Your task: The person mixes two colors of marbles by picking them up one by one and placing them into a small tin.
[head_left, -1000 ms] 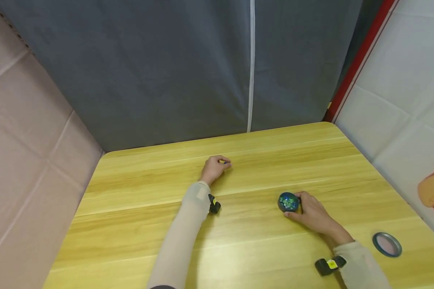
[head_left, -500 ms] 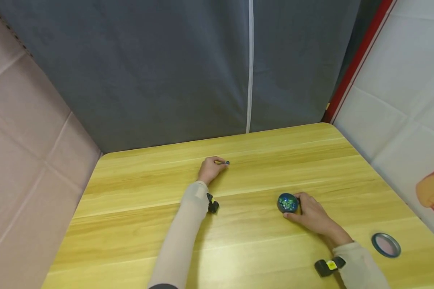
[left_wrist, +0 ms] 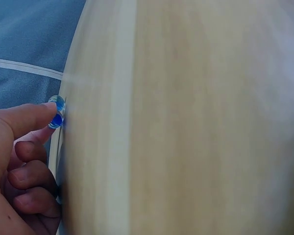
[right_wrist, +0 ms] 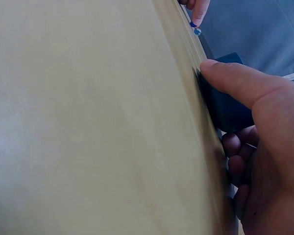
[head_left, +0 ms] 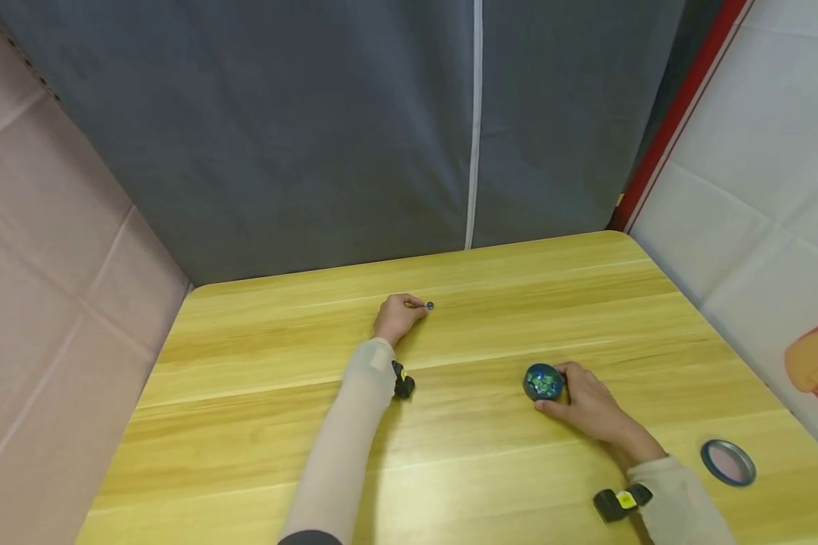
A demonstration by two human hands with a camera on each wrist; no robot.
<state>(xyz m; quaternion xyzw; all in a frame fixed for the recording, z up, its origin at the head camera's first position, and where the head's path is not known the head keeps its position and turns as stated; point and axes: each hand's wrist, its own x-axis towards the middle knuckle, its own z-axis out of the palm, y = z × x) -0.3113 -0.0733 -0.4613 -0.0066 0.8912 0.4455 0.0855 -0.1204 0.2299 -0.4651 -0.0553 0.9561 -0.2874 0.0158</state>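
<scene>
My left hand [head_left: 398, 316] is at the far middle of the table, thumb and index finger pinched together. In the left wrist view a deep-blue glass marble [left_wrist: 55, 121] sits between those fingertips, and a clear teal marble [left_wrist: 59, 102] is right beside it. The head view shows one small marble [head_left: 430, 306] just past the fingertips. My right hand [head_left: 586, 401] grips the side of a small round dark-blue tin [head_left: 527, 386], thumb in front and fingers behind. Shiny blue-green marbles [head_left: 544, 380] show in its open top.
A round lid [head_left: 705, 456] with a metal rim lies on the table at the right, beyond my right forearm. The wooden table [head_left: 259, 393] meets a grey curtain [head_left: 279, 151] at the back, with pale panels at left and right.
A marble mostly hidden in my left fingers one second ago now shows just past the fingertips. The left hand has drawn back slightly left. The right hand and tin have stayed put.
</scene>
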